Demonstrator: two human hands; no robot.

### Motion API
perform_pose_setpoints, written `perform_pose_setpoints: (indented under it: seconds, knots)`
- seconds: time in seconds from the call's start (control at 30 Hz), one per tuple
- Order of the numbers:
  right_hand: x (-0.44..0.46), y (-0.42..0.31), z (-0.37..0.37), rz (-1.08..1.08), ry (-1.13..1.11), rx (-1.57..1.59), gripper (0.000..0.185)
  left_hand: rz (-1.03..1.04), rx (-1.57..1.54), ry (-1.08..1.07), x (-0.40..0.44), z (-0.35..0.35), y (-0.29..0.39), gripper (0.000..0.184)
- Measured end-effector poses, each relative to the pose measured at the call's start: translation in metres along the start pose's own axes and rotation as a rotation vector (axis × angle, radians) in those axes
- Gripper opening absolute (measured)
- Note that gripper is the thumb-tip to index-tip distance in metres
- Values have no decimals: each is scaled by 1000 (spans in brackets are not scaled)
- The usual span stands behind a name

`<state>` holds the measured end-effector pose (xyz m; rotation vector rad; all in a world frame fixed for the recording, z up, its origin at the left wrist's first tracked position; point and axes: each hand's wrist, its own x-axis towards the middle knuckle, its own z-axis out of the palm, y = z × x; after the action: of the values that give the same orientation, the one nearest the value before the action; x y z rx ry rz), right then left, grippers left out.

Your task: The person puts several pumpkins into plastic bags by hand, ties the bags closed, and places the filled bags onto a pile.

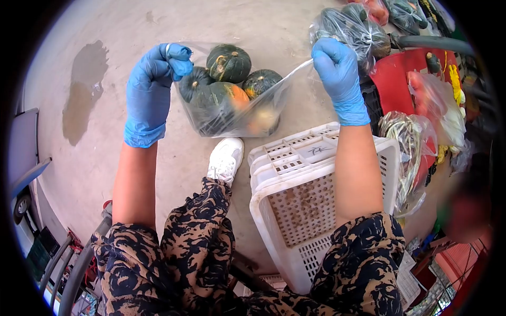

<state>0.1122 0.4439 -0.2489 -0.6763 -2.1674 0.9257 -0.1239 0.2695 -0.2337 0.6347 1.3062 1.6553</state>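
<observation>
A clear plastic bag holding several dark green squashes sits on the concrete floor ahead of me. One squash has an orange patch, and a paler one shows low in the bag. My left hand, in a blue glove, is closed on the bag's left upper edge. On the other side my right hand, gloved alike, is a fist gripping the right upper edge, which is pulled out into a taut twisted strand. The bag's mouth is stretched wide between both hands.
A white plastic crate with dirt inside stands below my right forearm. Another clear bag of squashes lies at the upper right. Beyond it are a red sheet and a bundle of pale ties. A wet patch marks the floor at left.
</observation>
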Motion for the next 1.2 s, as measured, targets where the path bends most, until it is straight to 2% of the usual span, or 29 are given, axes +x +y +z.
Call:
perform_pose_setpoints:
  seconds: [0.03, 0.13, 0.23, 0.27, 0.37, 0.43, 0.53, 0.57, 0.63, 0.7, 0.77, 0.8, 0.83, 0.87, 0.93, 1.0, 1.03, 1.07, 1.17, 1.2]
  knots:
    - [1, 0, -2, -121, -90, -48, 10, -15, 83, -99, -1, -17, -2, 41]
    - [3, -6, 7, -388, -186, -359, 7, -56, 304, -193, -15, -29, -1, 51]
    - [8, 8, 10, -509, -119, -553, 15, -148, 218, -131, -18, -38, -13, 47]
    - [2, 11, 13, -350, -91, -539, 21, -178, 180, -104, -17, -37, -15, 46]
    - [-7, 4, 27, 146, -23, -460, 38, -244, 26, -248, -3, -34, -20, 52]
    - [-8, -5, 41, 508, 2, -356, 48, -361, 49, -312, 9, -26, -29, 58]
    - [-2, -21, 43, 995, -372, 518, 51, -479, 221, -423, 17, 0, -37, 60]
    - [-5, -21, 52, 873, -407, 463, 49, -493, 327, -478, 22, 13, -37, 60]
    - [-11, -10, 69, 819, -495, 607, 50, -440, 573, -579, 36, 18, -48, 57]
    - [-13, -7, 72, 805, -517, 753, 51, -555, 439, -537, 46, 21, -57, 55]
    - [-8, -13, 65, 705, -673, 624, 50, -626, 392, -572, 50, 28, -57, 54]
    - [-5, -19, 64, 653, -749, 558, 49, -567, 473, -622, 54, 30, -61, 54]
    - [-13, -18, 82, 598, -613, 411, 43, -508, 555, -671, 59, 32, -68, 54]
    - [-16, -14, 88, 551, -603, 344, 43, -447, 635, -717, 62, 33, -75, 54]
    - [-16, -17, 92, 453, -584, 213, 44, -418, 594, -700, 59, 39, -73, 52]
    - [-17, -19, 92, 504, -480, 341, 37, -356, 630, -727, 62, 37, -66, 52]
    - [-17, -21, 91, 526, -426, 403, 33, -387, 705, -739, 68, 29, -70, 49]
    - [-16, -22, 89, 545, -367, 463, 30, -412, 648, -752, 67, 25, -71, 47]
    - [-15, -31, 77, 866, -650, 924, 15, -411, 488, -779, 57, 39, -63, 39]
    - [-17, -37, 74, 899, -661, 979, 4, -400, 483, -795, 56, 40, -60, 36]
